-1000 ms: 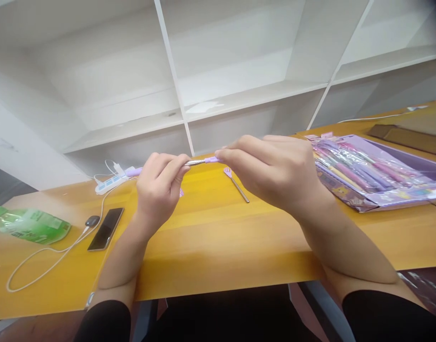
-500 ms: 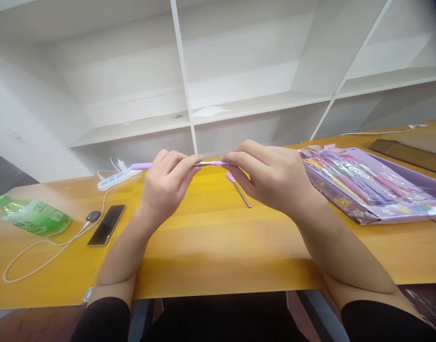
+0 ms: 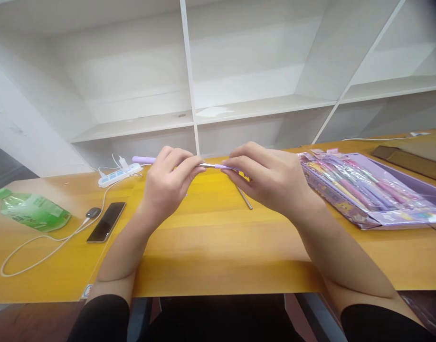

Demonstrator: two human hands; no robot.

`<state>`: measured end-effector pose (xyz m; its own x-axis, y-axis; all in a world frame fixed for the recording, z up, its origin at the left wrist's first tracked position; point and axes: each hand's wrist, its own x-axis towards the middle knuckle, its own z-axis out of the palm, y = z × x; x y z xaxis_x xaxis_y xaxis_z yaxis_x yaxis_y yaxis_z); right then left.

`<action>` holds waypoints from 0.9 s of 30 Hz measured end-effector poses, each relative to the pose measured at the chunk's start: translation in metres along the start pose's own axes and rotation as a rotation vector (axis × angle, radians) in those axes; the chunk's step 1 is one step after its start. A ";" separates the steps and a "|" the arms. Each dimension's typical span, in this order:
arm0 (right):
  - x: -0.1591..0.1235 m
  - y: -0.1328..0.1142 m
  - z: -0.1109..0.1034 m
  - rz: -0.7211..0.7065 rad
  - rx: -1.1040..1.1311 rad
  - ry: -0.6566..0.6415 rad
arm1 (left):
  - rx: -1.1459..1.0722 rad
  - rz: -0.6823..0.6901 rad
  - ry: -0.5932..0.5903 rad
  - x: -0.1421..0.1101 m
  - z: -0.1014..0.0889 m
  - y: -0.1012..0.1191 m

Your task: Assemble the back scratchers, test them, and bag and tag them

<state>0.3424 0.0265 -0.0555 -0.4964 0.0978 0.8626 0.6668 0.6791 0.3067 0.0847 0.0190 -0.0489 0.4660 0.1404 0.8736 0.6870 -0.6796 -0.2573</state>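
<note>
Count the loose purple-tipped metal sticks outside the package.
2: one purple-handled stick held between the left hand and right hand; another stick lies on the desk, partly hidden behind the right hand.

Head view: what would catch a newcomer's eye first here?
Both hands meet at the centre: the left hand and right hand pinch a slim purple tool between them above the yellow table. To the right lies a purple tray of packaged tools; a phone lies left.
</note>
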 end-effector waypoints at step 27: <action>-0.007 0.016 0.015 0.064 -0.077 0.074 | 0.106 -0.031 0.110 -0.004 -0.007 -0.037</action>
<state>0.3484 0.0477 -0.0621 -0.4111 0.0829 0.9078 0.7381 0.6147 0.2781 0.0533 0.0385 -0.0394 0.3841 0.0764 0.9201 0.7578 -0.5954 -0.2669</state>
